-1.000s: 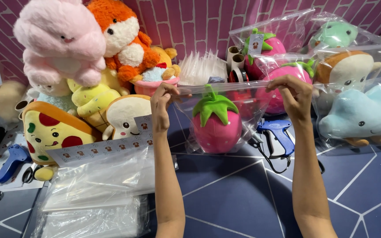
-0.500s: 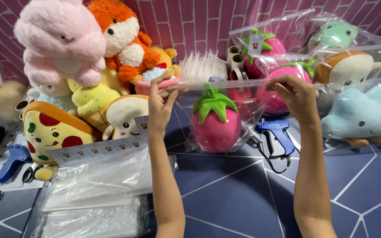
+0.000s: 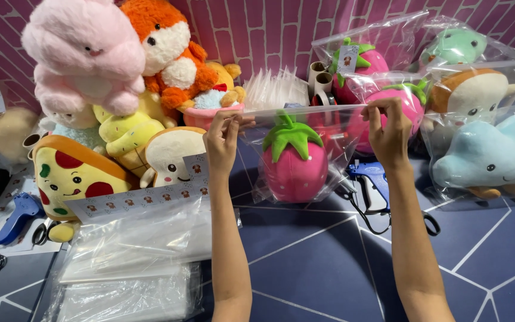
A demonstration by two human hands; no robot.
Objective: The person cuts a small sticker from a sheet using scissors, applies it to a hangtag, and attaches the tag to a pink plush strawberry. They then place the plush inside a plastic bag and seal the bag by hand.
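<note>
1. A clear plastic bag is held upright over the dark blue bench, just above the middle of the view, with a pink strawberry plush inside it, its green leaves uppermost.
2. The bag's top edge is pinched at its left end by the left hand; the fingers are pressed together on the film.
3. The right end of the same edge is pinched by the right hand, the fingers curled down over the strip, so the mouth is stretched into a nearly level line between the two hands.
4. The step in hand is judged to be the closing of the bag's mouth. It would be done well if the strip were kept taut and level, the two layers lined up before being pressed, and the pressing run from one end to the other so that no gap is left.
5. The leaves should be kept below the seal line; they sit close under it.
6. At 3 o'clock of the bag, a blue tagging gun lies on the bench, partly behind the right wrist.
7. At 8 o'clock, a stack of empty clear bags lies flat, with a sheet of small stickers at its far edge.
8. Bagged plush toys are piled at 2 o'clock, unbagged ones at 10 o'clock.
</note>
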